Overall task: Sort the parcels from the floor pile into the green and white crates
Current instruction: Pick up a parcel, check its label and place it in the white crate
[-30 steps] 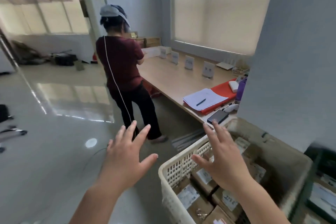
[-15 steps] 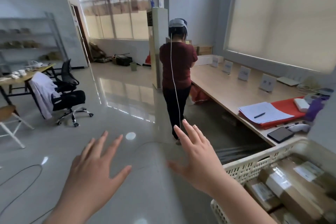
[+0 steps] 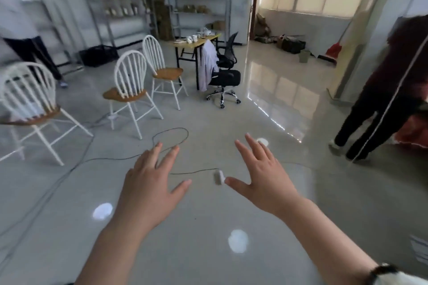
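Observation:
My left hand [image 3: 150, 183] and my right hand [image 3: 264, 176] are held out in front of me over the shiny grey floor, palms down. Both have their fingers spread and hold nothing. No parcels, floor pile, green crate or white crate appear in this view.
A thin cable [image 3: 129, 157] with a small white plug [image 3: 218, 177] lies on the floor just beyond my hands. Three white chairs [image 3: 129, 85] stand at left, an office chair [image 3: 223, 71] and table [image 3: 196, 40] farther back. A person in dark trousers [image 3: 379, 109] stands at right, another person [image 3: 27, 46] at far left.
My view has swung left, away from the white crate of parcels and the long desk, which have left the frame. Both hands stay spread and empty.

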### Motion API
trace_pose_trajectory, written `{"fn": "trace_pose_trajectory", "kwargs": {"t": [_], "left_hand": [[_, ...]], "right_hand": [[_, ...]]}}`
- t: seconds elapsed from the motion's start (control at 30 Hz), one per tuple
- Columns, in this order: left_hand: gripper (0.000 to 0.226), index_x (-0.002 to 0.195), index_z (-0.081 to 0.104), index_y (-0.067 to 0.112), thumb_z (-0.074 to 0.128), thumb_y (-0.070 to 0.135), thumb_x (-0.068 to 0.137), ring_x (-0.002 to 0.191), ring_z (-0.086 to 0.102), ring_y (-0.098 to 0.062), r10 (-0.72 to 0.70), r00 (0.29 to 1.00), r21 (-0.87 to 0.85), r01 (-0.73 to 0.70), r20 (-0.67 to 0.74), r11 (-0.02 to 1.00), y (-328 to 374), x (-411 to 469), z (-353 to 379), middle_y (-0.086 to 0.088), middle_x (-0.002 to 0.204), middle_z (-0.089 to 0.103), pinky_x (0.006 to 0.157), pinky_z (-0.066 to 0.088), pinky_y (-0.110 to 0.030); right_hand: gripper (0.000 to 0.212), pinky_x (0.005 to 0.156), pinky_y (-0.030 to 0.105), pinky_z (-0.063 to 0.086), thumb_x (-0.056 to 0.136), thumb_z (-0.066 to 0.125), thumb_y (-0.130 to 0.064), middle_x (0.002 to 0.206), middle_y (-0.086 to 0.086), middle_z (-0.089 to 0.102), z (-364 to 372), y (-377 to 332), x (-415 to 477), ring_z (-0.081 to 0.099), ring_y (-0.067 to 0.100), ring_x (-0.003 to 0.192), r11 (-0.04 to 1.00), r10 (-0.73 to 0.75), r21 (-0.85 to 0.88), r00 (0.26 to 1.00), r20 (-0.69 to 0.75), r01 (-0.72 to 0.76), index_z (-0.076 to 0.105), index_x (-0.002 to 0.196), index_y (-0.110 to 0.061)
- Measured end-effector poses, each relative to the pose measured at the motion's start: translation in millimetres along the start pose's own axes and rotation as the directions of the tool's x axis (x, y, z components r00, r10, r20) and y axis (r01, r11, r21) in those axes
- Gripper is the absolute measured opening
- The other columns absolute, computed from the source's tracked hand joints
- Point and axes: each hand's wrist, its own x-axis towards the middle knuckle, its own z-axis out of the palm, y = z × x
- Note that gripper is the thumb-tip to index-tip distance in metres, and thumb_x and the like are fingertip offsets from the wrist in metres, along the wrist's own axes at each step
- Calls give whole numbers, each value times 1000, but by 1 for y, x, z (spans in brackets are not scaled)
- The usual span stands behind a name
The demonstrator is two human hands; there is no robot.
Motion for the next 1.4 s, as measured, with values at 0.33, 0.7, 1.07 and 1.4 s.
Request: {"fn": "trace_pose_trajectory", "kwargs": {"t": [0.33,0.7,1.07,1.4], "left_hand": [[76,149,16,34,52,55,86,143,17,-24,-611,790,39,613,-42,789,-166,-33,-6,1,159,9,112,27,-42],[73,150,12,33,48,53,89,143,15,-23,-926,377,-58,924,-32,379,-267,-112,30,3,158,8,111,25,-39],[67,145,22,32,51,51,87,133,32,-22,-981,161,-143,979,109,145,-433,-196,305,6,153,22,104,35,-36],[65,139,35,37,57,53,79,128,42,-19,-966,260,-141,957,13,255,-600,-242,649,10,149,31,98,41,-33]], "right_hand": [[84,116,36,13,85,40,-67,159,-8,-12,115,-119,151,-2,20,147,900,-432,70,855,288,431,-1,150,-32],[82,115,38,20,87,41,-64,158,-8,-12,256,-259,208,-2,20,147,646,-709,222,465,530,731,1,150,-31],[79,111,35,27,88,51,-56,159,-6,0,581,-258,213,11,21,145,709,-610,243,403,682,662,12,150,-26],[89,103,26,24,75,65,-61,153,-3,27,966,-240,232,29,15,139,791,-611,504,471,636,345,28,147,-25]]}}
